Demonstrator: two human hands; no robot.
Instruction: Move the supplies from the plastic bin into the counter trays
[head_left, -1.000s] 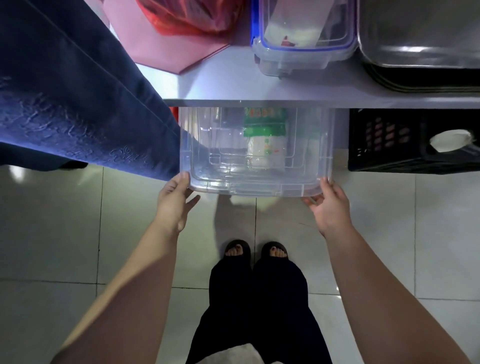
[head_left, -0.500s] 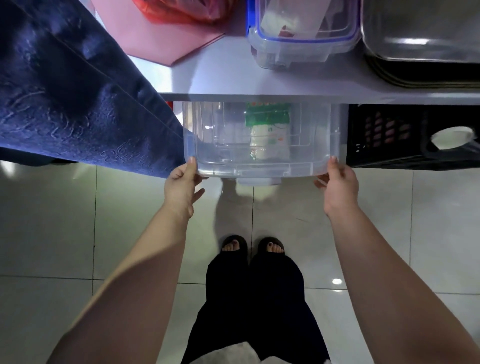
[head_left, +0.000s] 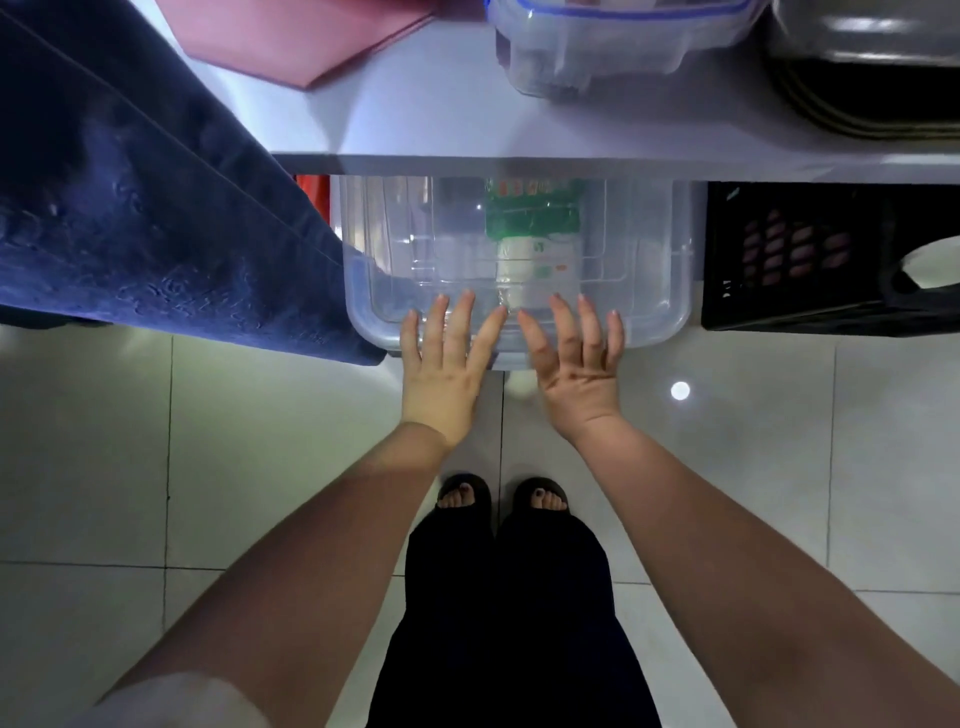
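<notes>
A clear plastic bin (head_left: 654, 291) sits on the floor, half under the grey counter (head_left: 441, 124). Inside it lies a green and white packet (head_left: 535, 244), its far end hidden by the counter edge. My left hand (head_left: 447, 358) and my right hand (head_left: 574, 358) hover side by side over the bin's near rim, fingers spread and pointing into the bin. Neither hand holds anything. On the counter stand a lidded clear box with a blue rim (head_left: 613, 47) and a metal tray (head_left: 872, 57).
A dark blue cloth (head_left: 130, 208) hangs at the left and touches the bin's left side. A black crate (head_left: 810, 260) stands to the right of the bin. A pink sheet (head_left: 301, 36) lies on the counter. My feet (head_left: 501, 499) stand on pale tiles.
Both hands have let go of the bin's front corners and moved inward to the middle of its near rim with fingers spread. The bin now sits further under the counter.
</notes>
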